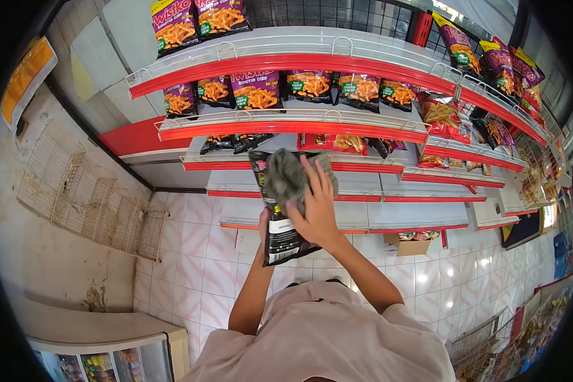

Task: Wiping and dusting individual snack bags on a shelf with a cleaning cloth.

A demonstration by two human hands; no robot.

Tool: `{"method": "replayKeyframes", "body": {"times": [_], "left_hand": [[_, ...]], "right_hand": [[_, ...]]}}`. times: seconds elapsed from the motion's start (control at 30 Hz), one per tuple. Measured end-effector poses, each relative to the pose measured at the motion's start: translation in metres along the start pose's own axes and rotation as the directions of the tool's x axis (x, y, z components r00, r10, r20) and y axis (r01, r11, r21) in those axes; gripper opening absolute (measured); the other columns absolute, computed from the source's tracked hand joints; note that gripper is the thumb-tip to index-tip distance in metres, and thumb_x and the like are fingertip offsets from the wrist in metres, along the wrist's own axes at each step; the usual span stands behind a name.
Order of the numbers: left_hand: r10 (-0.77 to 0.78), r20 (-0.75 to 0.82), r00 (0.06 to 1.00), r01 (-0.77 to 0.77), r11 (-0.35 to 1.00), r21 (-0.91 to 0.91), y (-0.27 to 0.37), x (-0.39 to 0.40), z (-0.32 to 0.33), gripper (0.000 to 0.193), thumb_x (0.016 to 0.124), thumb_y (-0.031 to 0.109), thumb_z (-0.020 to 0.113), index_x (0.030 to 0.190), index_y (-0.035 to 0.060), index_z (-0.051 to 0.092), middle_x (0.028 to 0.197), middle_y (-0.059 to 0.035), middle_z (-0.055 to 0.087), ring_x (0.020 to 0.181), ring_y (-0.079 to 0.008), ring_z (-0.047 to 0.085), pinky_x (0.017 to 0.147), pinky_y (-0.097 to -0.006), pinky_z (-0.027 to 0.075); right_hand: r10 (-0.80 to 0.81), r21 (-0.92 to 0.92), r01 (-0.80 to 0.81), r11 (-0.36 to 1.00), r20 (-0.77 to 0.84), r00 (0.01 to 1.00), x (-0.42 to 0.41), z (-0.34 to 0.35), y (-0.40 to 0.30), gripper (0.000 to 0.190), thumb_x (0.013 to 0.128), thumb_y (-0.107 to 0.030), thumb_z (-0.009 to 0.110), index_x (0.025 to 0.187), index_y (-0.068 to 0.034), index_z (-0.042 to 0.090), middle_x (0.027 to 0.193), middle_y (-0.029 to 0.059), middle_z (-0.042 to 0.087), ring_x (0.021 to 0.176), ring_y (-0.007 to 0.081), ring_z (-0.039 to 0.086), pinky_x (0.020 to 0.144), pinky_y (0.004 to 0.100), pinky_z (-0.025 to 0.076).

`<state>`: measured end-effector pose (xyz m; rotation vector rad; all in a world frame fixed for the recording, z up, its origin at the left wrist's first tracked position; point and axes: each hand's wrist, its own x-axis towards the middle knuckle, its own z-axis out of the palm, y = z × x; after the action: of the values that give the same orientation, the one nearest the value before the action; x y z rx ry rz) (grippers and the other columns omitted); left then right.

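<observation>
My left hand [263,224] grips the left edge of a black snack bag [286,243], held up in front of the shelves with its printed back towards me. Spread over a grey cloth [289,176], my right hand [317,207] presses it against the upper part of the bag. The cloth is bunched and partly blurred, and it hides much of the bag's upper half. Behind the bag runs the red-edged lower shelf [363,167]. Purple and black bags of corn snacks [255,90] stand in a row on a shelf above.
More snack bags [458,45] stand at the upper right. Empty wire baskets [105,205] hang on the left wall. A glass-fronted cooler [100,353] is at the lower left. An open cardboard box [413,246] sits on the floor under the shelves, and wire racks [487,339] stand at the lower right.
</observation>
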<state>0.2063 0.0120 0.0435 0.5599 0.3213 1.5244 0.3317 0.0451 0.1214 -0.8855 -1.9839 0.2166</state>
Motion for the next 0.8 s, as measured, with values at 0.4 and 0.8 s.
{"method": "replayKeyframes", "body": {"times": [0.4,0.8], "left_hand": [[-0.054,-0.019,0.998,0.049,0.982,-0.184,-0.002,-0.009,-0.028,0.064,0.093,0.052,0.042,0.135,0.0043,0.044,0.128,-0.014,0.056,0.113,-0.0282,0.057,0.097,-0.041,0.047],[-0.045,-0.19,0.981,0.022,0.992,-0.121,0.013,-0.004,-0.005,0.058,0.091,0.051,0.043,0.119,0.0017,0.056,0.106,-0.0139,0.066,0.091,-0.0266,0.066,0.08,-0.0405,0.055]], "right_hand": [[-0.127,-0.08,0.134,0.988,0.088,0.988,0.028,-0.003,-0.039,0.069,0.069,-0.035,0.067,0.133,-0.017,0.052,0.142,0.0104,0.042,0.131,0.0381,0.036,0.108,0.0576,0.023],[0.347,0.435,-0.355,0.828,0.101,0.933,0.018,0.019,0.037,0.036,0.094,-0.02,0.054,0.122,0.002,0.053,0.123,0.0215,0.052,0.114,0.0403,0.049,0.097,0.0439,0.039]]}}
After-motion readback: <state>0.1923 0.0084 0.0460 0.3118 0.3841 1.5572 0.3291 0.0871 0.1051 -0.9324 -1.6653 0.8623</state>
